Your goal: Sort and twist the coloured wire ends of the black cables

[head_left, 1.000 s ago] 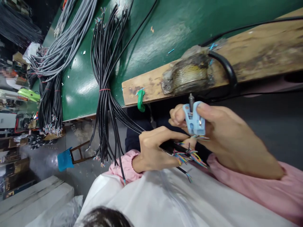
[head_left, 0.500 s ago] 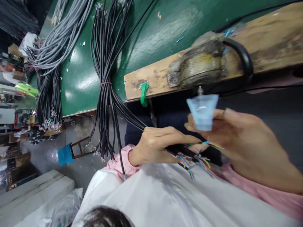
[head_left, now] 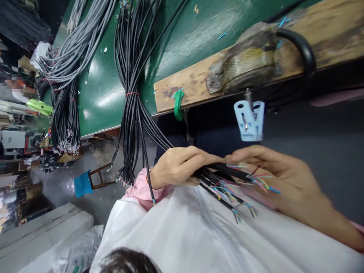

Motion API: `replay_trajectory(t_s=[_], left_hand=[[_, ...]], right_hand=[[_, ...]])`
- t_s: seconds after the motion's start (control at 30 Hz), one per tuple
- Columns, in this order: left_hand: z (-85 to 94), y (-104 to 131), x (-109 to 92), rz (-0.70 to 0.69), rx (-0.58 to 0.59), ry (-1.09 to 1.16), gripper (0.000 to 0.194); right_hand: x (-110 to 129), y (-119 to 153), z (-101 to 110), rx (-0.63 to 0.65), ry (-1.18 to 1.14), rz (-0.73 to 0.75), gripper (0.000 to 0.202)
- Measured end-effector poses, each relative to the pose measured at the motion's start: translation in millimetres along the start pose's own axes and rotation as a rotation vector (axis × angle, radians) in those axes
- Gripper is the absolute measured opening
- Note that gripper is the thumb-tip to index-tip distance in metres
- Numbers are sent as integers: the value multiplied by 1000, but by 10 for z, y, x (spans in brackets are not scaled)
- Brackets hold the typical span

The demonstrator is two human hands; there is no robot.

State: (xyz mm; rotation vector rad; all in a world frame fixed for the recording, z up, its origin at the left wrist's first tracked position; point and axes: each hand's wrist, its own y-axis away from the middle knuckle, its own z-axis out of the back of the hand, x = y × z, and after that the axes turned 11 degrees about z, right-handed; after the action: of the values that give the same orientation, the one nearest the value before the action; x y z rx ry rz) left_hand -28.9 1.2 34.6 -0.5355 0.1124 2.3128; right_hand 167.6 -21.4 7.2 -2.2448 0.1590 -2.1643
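My left hand is wrapped round several black cables whose stripped ends show thin coloured wires. At the right, my right hand has its fingertips by my left fingertips, against the cables. Its thumb and finger are pressed together, and what they hold, if anything, is hidden. Above it a light blue clip hangs from a metal piece under a taped lump on the wooden board. The cables run back to a large black bundle tied with a red band, hanging over the table edge.
The green table carries grey cables and further black bundles at the left. A green hook-shaped piece sits on the board's front edge. A blue stool and white boxes stand at the lower left.
My right hand has moved down from the light blue clip, which it now no longer touches, to the cables. More of the coloured wire ends show, and the view has shifted slightly.
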Motion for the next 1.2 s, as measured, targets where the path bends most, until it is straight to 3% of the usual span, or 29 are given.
replay_trajectory(t_s=[0.1, 0.27, 0.33, 0.47, 0.6, 0.7, 0.9, 1.2], left_hand=[[-131, 40, 14, 4, -144, -6, 39], [-152, 18, -9, 38, -117, -101, 31], [-116, 6, -42, 44, -132, -111, 30], [-86, 1, -112, 129, -161, -83, 29], [-141, 9, -132, 193, -113, -92, 32], [-179, 5, -130, 203, -96, -112, 33], [-220, -10, -130, 193, -259, -94, 26], [-230, -45, -127, 163, -311, -86, 23]], right_hand=[[10, 14, -4, -29, -56, 54, 49], [161, -16, -46, -105, -7, 370, 15], [206, -30, -60, -120, 58, 426, 14], [195, -22, -36, -127, 133, 367, 15], [138, 5, -12, -148, 76, 239, 16], [126, 7, -30, -183, 52, 267, 10], [211, -1, -63, -244, 188, 271, 15], [230, -11, -92, -289, 270, 373, 18]])
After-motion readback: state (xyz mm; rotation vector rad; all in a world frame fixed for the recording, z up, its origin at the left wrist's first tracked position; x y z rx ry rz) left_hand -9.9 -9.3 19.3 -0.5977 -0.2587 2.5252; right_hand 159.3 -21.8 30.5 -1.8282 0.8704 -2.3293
